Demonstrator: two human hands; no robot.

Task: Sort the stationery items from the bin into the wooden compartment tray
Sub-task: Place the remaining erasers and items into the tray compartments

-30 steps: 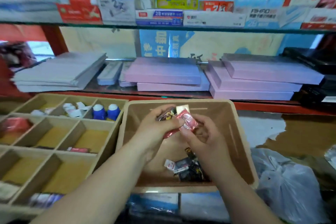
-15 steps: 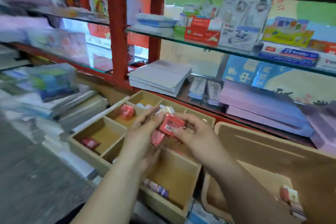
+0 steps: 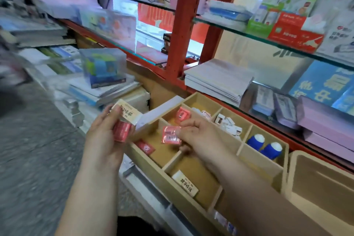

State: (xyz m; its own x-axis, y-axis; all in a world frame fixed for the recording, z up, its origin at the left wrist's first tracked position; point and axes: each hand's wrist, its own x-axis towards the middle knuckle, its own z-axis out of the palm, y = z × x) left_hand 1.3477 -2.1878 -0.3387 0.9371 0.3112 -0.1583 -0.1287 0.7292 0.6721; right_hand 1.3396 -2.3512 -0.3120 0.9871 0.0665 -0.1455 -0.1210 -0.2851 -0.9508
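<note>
Left hand (image 3: 104,138) is gripping two items, a cream eraser (image 3: 128,112) and a red packet (image 3: 122,132). Right hand (image 3: 195,134) is pinching one red packet (image 3: 171,134) over the wooden tray (image 3: 153,166), left compartment. Two blue caps (image 3: 264,144) are sitting far right.

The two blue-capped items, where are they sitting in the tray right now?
In the head view, the two blue-capped items lie side by side in a far right compartment of the wooden tray, beside the compartment of small white pieces.
</note>
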